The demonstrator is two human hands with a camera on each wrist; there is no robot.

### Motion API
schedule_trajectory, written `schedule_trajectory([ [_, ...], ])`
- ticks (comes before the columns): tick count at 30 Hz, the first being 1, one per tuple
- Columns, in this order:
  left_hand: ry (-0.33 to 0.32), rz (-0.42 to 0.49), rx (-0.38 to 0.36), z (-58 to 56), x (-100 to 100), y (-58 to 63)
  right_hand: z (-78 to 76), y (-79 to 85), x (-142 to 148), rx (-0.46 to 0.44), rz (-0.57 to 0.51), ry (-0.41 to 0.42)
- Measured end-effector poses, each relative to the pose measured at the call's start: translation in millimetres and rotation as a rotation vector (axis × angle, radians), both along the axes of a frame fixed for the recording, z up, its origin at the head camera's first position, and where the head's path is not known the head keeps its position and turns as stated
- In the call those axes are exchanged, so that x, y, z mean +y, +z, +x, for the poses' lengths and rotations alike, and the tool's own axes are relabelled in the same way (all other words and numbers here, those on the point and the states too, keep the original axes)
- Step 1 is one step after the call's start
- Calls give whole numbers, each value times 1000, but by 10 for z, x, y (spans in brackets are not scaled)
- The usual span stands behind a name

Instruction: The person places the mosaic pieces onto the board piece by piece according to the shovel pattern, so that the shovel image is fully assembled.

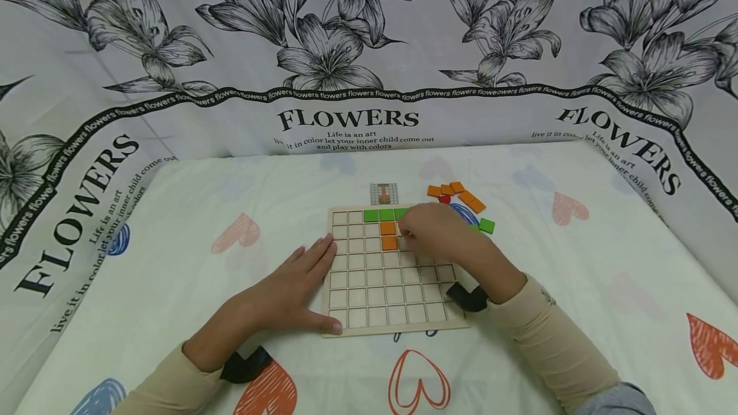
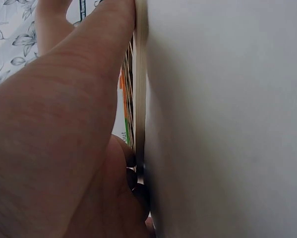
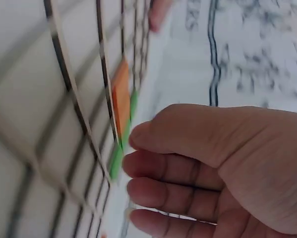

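Observation:
A wooden grid board [image 1: 366, 298] lies on the white cloth. Green tiles [image 1: 386, 215] sit side by side in its top row, with two orange tiles [image 1: 389, 243] in a column below them. My left hand [image 1: 282, 293] rests along the board's left edge, fingers extended and thumb at the lower left corner. Over the top row, my right hand [image 1: 435, 232] has its fingertips at the rightmost visible green tile [image 3: 116, 161]. In the right wrist view its thumb and index fingertips are close, and no tile shows between them. The hand hides the board's upper right part.
Beyond the board's top edge lies a small pattern card [image 1: 384, 194]. Loose orange tiles [image 1: 471, 202], a small red piece [image 1: 444, 200] and a loose green tile [image 1: 487, 227] lie to the upper right. A flower-printed curtain [image 1: 346, 50] hangs behind.

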State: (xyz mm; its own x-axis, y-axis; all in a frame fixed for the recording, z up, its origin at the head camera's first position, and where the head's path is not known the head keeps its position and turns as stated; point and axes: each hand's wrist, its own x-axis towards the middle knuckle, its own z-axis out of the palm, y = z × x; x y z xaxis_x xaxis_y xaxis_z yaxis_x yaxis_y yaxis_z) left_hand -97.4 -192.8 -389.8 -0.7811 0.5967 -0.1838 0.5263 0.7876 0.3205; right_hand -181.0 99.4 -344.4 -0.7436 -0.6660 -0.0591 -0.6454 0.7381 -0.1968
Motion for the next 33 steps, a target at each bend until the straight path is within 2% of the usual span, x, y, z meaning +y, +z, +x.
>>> schedule_trajectory([
  [3, -1, -5, 6, 6, -2, -6, -133, 52, 216, 12, -63, -53],
  [6, -1, -7, 8, 3, 4, -2, -294, 93, 504, -24, -97, -159],
  [11, 3, -1, 1, 0, 13, 6, -484, 97, 924, -147, -49, -393],
  [14, 3, -6, 2, -1, 13, 7, -536, 69, 1080, -211, -5, -481],
  [20, 5, -6, 4, 1, 9, 13, -566, 20, 1154, -255, 40, -537],
  [33, 5, 1, 0, 7, 1, 11, -581, -23, 1128, -247, 62, -543],
])
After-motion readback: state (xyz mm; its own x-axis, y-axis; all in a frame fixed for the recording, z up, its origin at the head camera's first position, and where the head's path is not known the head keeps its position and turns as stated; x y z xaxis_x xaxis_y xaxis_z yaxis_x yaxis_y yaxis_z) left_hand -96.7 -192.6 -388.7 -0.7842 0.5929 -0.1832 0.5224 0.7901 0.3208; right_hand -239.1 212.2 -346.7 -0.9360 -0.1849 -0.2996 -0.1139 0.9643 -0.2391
